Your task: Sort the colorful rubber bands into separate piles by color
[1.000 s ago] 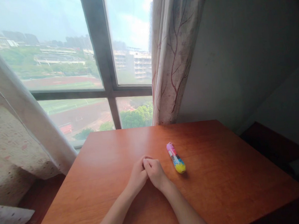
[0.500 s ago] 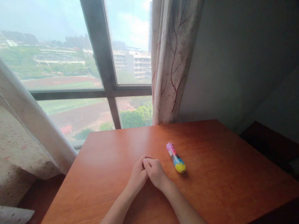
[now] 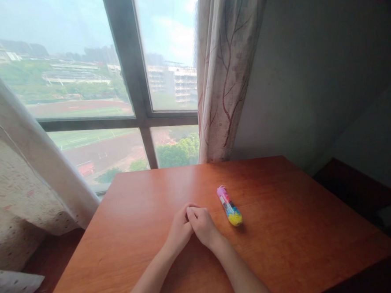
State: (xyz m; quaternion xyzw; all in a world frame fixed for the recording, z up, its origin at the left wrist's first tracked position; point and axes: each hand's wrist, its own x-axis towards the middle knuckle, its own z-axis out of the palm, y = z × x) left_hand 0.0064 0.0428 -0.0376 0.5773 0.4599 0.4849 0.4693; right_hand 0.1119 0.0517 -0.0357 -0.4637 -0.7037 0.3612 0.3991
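My left hand (image 3: 180, 229) and my right hand (image 3: 202, 225) rest on a reddish-brown wooden table (image 3: 287, 238), touching each other at the knuckles with fingers curled in. Nothing shows inside either hand. A small colourful tube (image 3: 229, 205), pink at the far end and yellow at the near end, lies flat on the table just right of my right hand, a short gap apart from it.
A large window (image 3: 128, 80) fills the far side, with a patterned curtain (image 3: 225, 69) at its right and a sheer white curtain (image 3: 26, 143) at the left. A grey wall (image 3: 316, 68) rises behind the table's right corner. A darker surface (image 3: 360, 189) sits lower right.
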